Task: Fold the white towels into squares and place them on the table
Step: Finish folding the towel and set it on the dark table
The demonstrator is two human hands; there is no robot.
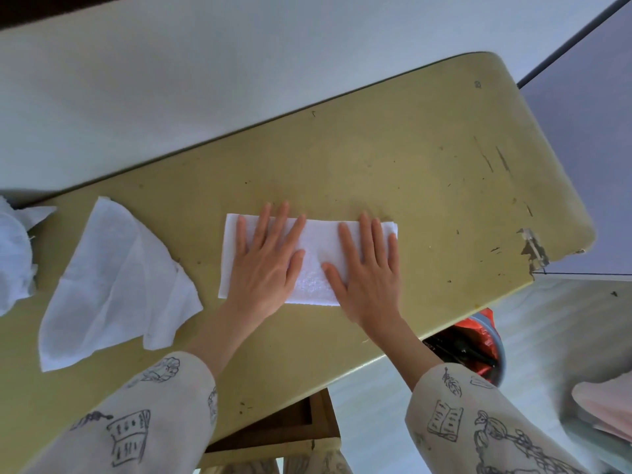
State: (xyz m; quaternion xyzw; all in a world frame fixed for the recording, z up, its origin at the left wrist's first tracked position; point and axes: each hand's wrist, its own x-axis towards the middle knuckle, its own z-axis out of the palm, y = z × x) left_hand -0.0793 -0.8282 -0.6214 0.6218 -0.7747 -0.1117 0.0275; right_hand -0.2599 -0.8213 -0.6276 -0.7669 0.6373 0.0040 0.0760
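Printed sleeves (143, 415) reach in from the near edge. Both hands lie flat, fingers straight and spread, left hand (265, 268) and right hand (367, 275) pressing a folded white towel (313, 268) on the yellow-green table (427, 165). Left of it lies a loose towel (113, 289), and beyond that a crumpled one (13, 254).

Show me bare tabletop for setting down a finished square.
Free: the table right of the folded towel, out to its chipped corner, and the far strip behind both hands. Crowded: left, where the loose towel and crumpled towel lie.
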